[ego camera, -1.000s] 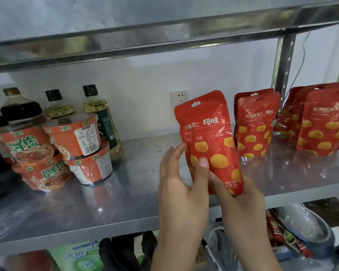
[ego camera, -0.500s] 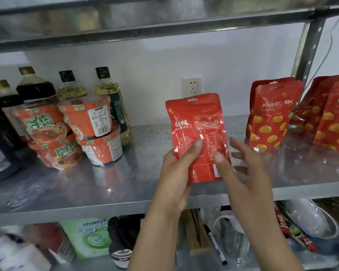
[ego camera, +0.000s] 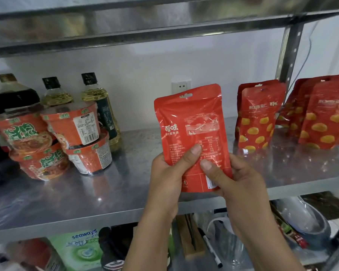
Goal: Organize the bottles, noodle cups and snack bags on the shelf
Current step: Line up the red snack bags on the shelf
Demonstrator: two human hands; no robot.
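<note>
Head camera: both hands are up in front of the shelf (ego camera: 125,192). The left hand (ego camera: 168,178) grips the red snack bag (ego camera: 192,124) at its lower left, thumb pressed on the printed back. The right hand (ego camera: 241,184) pinches the lower right corner, thumb on top. The bag is upright, held over the shelf's front edge. At left, noodle cups (ego camera: 53,145) sit stacked before the bottles (ego camera: 98,106). At right, other snack bags (ego camera: 258,118) stand.
</note>
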